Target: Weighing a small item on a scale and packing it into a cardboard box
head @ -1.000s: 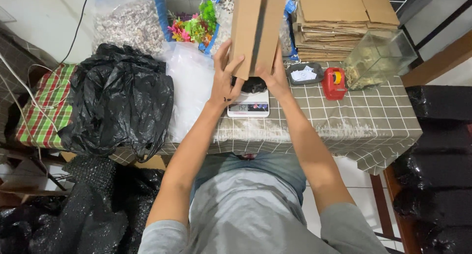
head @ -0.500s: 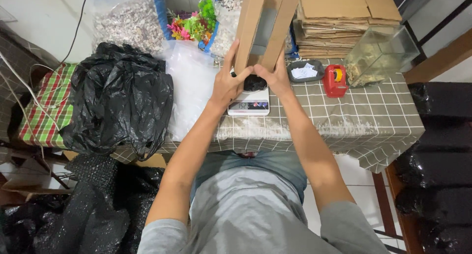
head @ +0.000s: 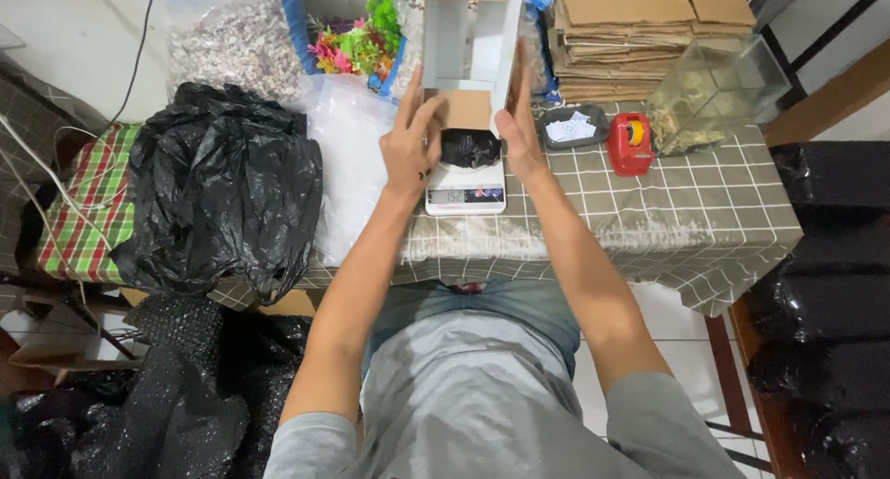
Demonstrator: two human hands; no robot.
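Note:
I hold a cardboard box between both hands above the table; its white inside faces me and its flaps are spread open. My left hand presses the box's left side with fingers on a bottom flap. My right hand presses flat against its right side. Just below the box a small black bag sits on a white digital scale.
A large black plastic bag lies left on the checked tablecloth. A stack of flat cardboard, a glass tank, a red tape dispenser, a dark tray, colourful plastic plants and a bag of gravel lie behind.
The box was folded flat a second ago; my hands have pushed its sides apart, so it now stands open as a box with the white inside showing.

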